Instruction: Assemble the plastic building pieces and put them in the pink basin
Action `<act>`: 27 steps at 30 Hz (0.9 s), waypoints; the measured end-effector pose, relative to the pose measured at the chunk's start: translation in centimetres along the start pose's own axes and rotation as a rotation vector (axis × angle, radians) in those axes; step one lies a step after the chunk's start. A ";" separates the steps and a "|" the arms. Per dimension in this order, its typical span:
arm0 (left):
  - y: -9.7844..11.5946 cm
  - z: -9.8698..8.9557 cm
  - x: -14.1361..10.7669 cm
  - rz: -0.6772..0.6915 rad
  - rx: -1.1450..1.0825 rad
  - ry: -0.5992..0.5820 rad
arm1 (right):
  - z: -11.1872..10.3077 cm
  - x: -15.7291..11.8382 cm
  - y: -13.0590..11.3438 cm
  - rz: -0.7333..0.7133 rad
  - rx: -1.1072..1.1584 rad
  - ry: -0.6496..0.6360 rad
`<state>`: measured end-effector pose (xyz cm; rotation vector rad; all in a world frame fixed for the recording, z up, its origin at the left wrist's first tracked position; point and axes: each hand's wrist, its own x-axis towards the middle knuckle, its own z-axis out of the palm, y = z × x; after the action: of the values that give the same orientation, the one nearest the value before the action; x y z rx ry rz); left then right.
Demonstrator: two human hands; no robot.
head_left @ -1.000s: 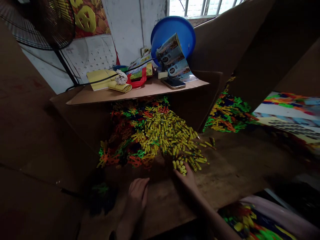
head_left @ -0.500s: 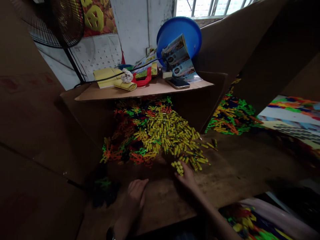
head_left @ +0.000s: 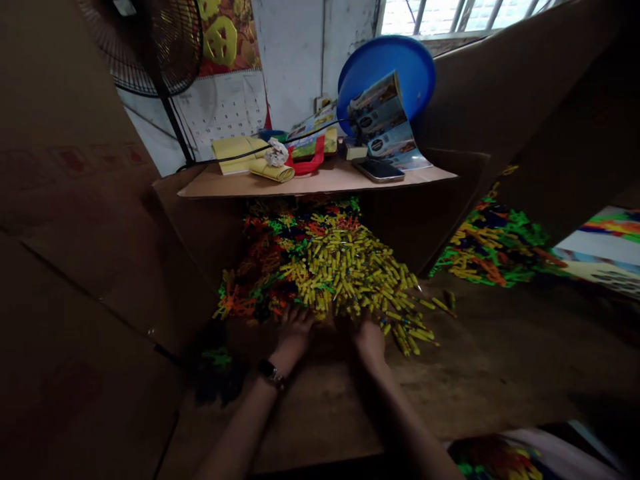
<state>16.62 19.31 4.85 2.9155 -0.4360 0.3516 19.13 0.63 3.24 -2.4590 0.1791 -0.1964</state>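
A heap of short yellow sticks (head_left: 350, 267) spreads out of a cardboard box onto the wooden table (head_left: 325, 400). Left of it lies a pile of orange, green and red plastic pieces (head_left: 255, 273). My left hand (head_left: 296, 328), with a dark watch on the wrist, reaches the front edge of that pile, its fingers spread. At the near edge of the yellow heap is my right hand (head_left: 369, 339); its fingertips are dark and blurred against the sticks, so what it holds cannot be made out.
Above the heap, a cardboard flap (head_left: 320, 184) bears a phone (head_left: 379, 170), yellow paper and a red strap. A blue basin (head_left: 387, 77) leans behind, and a fan (head_left: 150, 47) stands at left. More coloured pieces (head_left: 495, 247) lie right; a filled bag is at bottom right.
My left hand has moved forward to the piles and spread its fingers. My right hand, which held a bundle of yellow sticks, has turned toward the heap; the bundle no longer shows. The view has shifted.
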 end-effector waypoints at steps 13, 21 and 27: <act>0.1 -0.7 -6.7 -0.560 -0.776 0.329 | -1.3 -8.5 -1.9 0.097 0.761 -0.257; 3.0 -2.6 -7.0 -0.847 -1.606 0.480 | -1.5 -11.3 -5.1 0.236 1.023 -0.348; 4.3 -3.6 -7.6 -0.891 -1.738 0.410 | -2.3 -11.5 -5.2 0.280 0.951 -0.269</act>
<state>7.49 18.03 6.91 1.0639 0.4590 0.1983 7.88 5.34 7.14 -1.4728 0.2400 0.1500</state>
